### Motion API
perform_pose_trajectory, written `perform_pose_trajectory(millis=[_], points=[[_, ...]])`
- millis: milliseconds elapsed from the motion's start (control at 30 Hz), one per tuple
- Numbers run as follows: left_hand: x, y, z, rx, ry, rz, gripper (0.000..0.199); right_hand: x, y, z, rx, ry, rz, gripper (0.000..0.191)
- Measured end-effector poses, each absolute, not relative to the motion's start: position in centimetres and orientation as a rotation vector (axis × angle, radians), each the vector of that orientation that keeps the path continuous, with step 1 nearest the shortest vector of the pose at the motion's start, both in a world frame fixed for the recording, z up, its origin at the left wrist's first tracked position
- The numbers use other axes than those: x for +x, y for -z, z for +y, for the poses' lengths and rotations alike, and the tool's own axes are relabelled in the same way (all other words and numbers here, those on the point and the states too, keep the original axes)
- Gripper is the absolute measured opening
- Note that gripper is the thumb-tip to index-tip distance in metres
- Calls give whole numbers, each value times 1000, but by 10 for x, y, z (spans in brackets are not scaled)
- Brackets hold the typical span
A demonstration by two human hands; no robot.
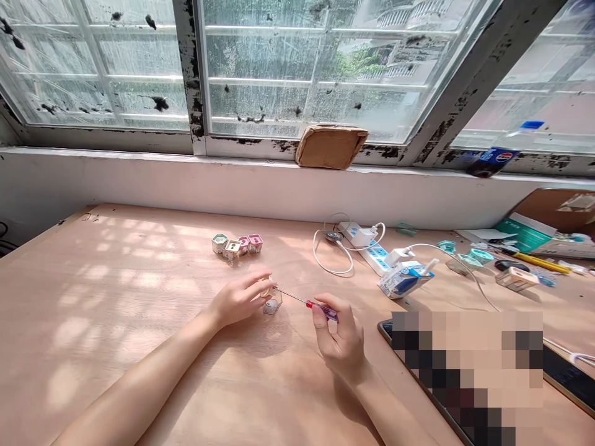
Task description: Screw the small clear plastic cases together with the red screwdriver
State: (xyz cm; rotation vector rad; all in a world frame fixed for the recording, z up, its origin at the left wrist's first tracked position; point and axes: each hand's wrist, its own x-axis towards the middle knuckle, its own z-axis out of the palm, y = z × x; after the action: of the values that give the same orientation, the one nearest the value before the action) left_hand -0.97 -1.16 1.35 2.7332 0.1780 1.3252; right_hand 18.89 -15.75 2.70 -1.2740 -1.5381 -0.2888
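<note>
My left hand [242,296] has its fingers closed on a small clear plastic box [273,305] on the wooden table. The fingers partly cover its pale upper part. In my right hand [341,339] is a thin screwdriver [292,296] with a red and purple handle, gripped between thumb and fingers. Its shaft points left, and the tip meets the upper edge of the box near my left fingertips. I cannot tell exactly what the tip touches. Behind my left hand stand several similar small boxes [232,249] with green, cream and pink tops.
A white power strip [379,259] with chargers and looped cables lies behind my right hand, beside a blue-and-white drink carton [403,282]. Small parts and a yellow pen-like tool [542,261] lie at the right. A dark-edged device [388,334], partly pixelated, sits at front right.
</note>
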Motion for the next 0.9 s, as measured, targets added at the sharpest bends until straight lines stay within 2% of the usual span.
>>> perform_pose_trajectory(millis=[133,367,633,900], points=[[-10,-13,-11,2740,-1331,174,27,188,-28,-158,-1281,294,-1546,21],[-10,-12,-11,2755,-1320,184,27,189,-27,-158,-1298,288,-1523,9],[-9,-12,-11,2748,-1310,184,27,189,-23,-158,-1318,298,-1506,17],[-9,-12,-11,2740,-1320,189,27,190,-24,-159,-1353,278,-1505,9]])
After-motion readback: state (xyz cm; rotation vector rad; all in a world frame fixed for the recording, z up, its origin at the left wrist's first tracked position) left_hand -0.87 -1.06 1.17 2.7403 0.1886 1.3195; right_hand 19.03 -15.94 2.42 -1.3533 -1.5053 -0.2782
